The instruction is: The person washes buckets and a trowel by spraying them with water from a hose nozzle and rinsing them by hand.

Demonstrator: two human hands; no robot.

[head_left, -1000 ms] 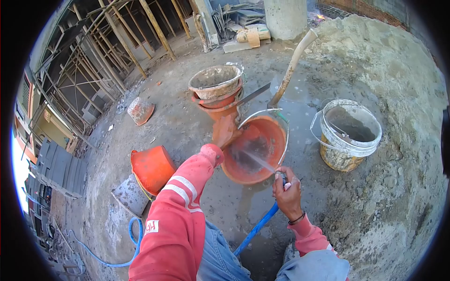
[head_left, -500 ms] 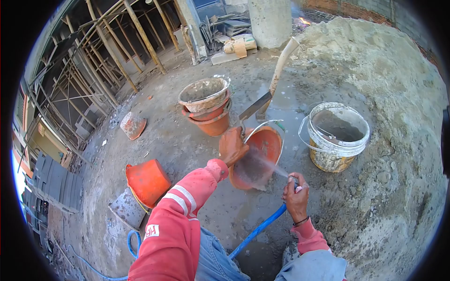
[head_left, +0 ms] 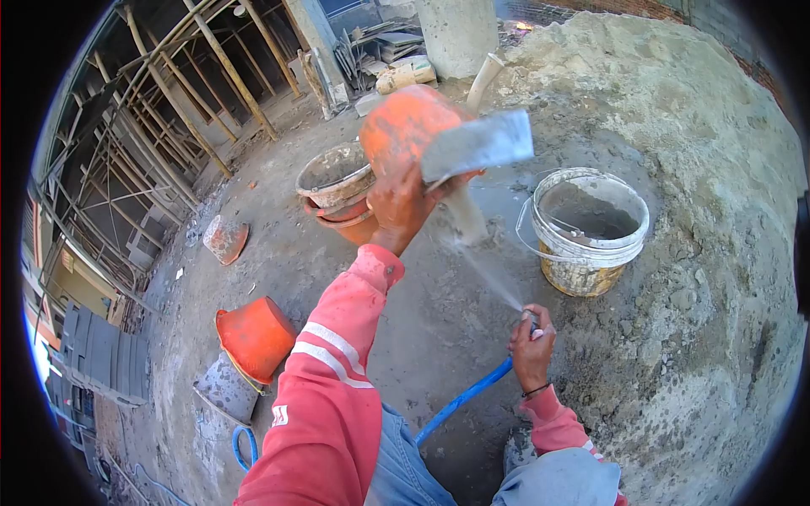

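Note:
My left hand [head_left: 399, 205] is closed at an orange bucket [head_left: 407, 122], raised and tipped with its outer side toward me. A flat, broad metal blade [head_left: 478, 148] juts out to the right from the same hand, in front of the bucket; motion blurs it and its handle is hidden. In my right hand [head_left: 531, 350] is the end of a blue hose [head_left: 464, 400], spraying water up and leftward below the raised bucket. Just left of the raised bucket stands a stack of mortar-crusted buckets [head_left: 335, 183].
A white-rimmed bucket [head_left: 591, 215] holding grey material stands at right. An orange bucket [head_left: 256, 340] and a grey bucket [head_left: 227, 388] lie at lower left; a smaller dirty bucket [head_left: 226, 239] sits farther back. A pale post [head_left: 484, 82] leans behind the blade. A sand heap [head_left: 700, 135] rises at right.
My left hand has lifted the orange bucket up and left from near the ground and turned it over. The blade has swung from edge-on to broad side. The hose still sprays.

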